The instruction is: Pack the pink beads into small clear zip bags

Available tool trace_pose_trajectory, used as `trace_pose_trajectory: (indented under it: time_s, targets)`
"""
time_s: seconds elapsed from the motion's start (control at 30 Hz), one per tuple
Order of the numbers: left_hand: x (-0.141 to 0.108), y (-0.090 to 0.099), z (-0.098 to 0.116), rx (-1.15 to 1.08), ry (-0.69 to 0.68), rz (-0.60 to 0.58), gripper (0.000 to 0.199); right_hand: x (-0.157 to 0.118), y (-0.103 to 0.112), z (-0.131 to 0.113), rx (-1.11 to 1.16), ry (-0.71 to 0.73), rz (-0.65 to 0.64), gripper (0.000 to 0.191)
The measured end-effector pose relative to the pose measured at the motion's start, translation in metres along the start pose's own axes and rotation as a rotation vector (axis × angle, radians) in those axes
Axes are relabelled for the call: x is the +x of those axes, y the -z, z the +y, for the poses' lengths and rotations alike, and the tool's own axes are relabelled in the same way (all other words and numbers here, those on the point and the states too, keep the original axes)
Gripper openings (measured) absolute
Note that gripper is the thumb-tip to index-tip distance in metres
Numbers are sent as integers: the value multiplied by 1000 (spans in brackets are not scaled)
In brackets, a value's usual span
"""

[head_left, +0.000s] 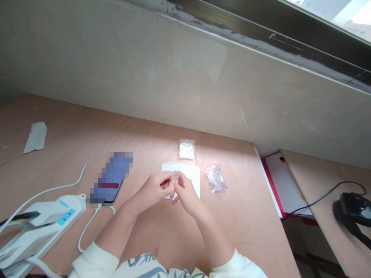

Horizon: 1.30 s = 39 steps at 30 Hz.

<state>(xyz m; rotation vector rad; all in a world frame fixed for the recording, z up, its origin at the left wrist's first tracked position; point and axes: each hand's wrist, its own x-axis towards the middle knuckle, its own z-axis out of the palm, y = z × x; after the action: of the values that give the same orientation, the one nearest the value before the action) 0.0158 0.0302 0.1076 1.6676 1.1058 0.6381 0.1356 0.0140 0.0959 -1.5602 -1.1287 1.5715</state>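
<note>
While both hands work over the paper at frame centre, layout runs left to right:

Upper left: crumpled off-white strip (pixel 35 137), cloth or paper, cannot tell, lying on the plywood tabletop (pixel 72 131).
Lower left: white power strip (pixel 43 220) with blue switches, a white cable (pixel 52 189) curving away from it.
Left of centre: phone (pixel 111 179), screen pixelated, just beside the power strip, a white charging cable (pixel 87 231) looping down from its lower end.
Left hand (pixel 155 189): fingers curled, tips pressed on a small clear piece (pixel 176 176); exact kind too small to tell.
Grip: hands together, both clamped on that piece, held at frame centre just above the paper.
Under hands: white paper sheet (pixel 188 173), flat on the table.
Right hand (pixel 188 195): thumb and fingers pinching the same piece from the other side.
Above paper: small zip bag (pixel 187 149), silvery contents, near the sheet's top edge.
Right of paper: second zip bag (pixel 216 178), small clear and pinkish items inside, just beside the sheet.
Far right: lower wooden shelf (pixel 319 170) carrying a black cable (pixel 319 197) and a black object (pixel 352 208), kind unclear.
Upper right: window (pixel 348 15) above a pale wall panel (pixel 174 69).
</note>
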Motion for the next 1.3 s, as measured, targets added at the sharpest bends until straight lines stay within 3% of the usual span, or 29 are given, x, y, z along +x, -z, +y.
trace_pose_trajectory:
  time_s: [0.13, 0.27, 0.37, 0.47, 0.53, 0.67, 0.8, 1.13, 1.3]
  targets:
    - [-6, 1, 2, 16, -36, -31, 20, 11, -1, 9, 72, -29, 54, 13]
    - [-9, 16, -15, -103, 94, -78, 21, 14, 9, 14, 144, 19, 110, 12]
    - [-11, 22, -36, -173, 215, -50, 25, 11, 15, 12, 235, 48, -54, 14]
    - [-13, 21, -54, -291, 271, -192, 32, 12, 13, 14, 288, 14, -232, 19]
    - [-16, 18, -63, -377, 302, -221, 34, 15, 8, 21, 280, -21, -168, 22]
    - [-18, 15, -80, -402, 366, -80, 35, 19, 0, 44, 230, -65, 117, 24]
    - [-18, 17, -94, -338, 391, 14, 37, 14, -1, 58, 173, -43, 65, 23]
    - [-20, 25, -79, -356, 355, 9, 31, 19, 4, 71, 217, -39, 11, 19]
    - [-14, 23, -75, -309, 356, 90, 29, 19, 7, 73, 267, -34, -13, 20]
